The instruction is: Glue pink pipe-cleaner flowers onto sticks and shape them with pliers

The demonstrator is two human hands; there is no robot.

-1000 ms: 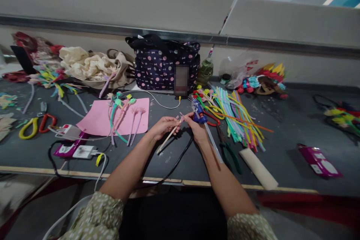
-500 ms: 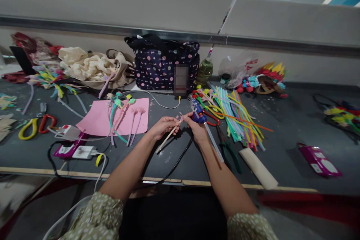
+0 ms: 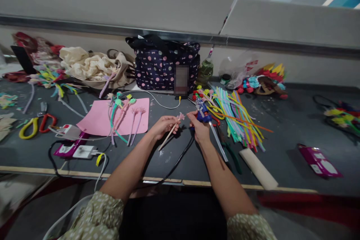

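My left hand (image 3: 165, 126) pinches a thin wooden stick (image 3: 168, 137) that slants down toward me. At the stick's upper end sits a small pale pink flower (image 3: 180, 116). My right hand (image 3: 199, 125) is closed around a blue hot glue gun (image 3: 203, 112), whose nozzle points away from me. A long clear glue stick (image 3: 218, 140) runs out of its back over my wrist. My right thumb and index finger meet just right of the flower, a small gap apart from it. Whether anything lies between these fingertips is too small to tell.
On the left, a pink sheet (image 3: 95, 120) carries several pipe-cleaner flowers (image 3: 119, 103), with scissors (image 3: 45, 120) and a power strip (image 3: 70, 150) nearby. Pipe cleaners (image 3: 236, 116), green-handled pliers (image 3: 233, 157) and a beige roll (image 3: 258, 168) lie right. A black cord (image 3: 180, 159) crosses the table edge.
My right hand and the glue gun have moved slightly right, away from the stick's tip. The pink flower now shows uncovered at the stick's end. My left hand stays nearly in place.
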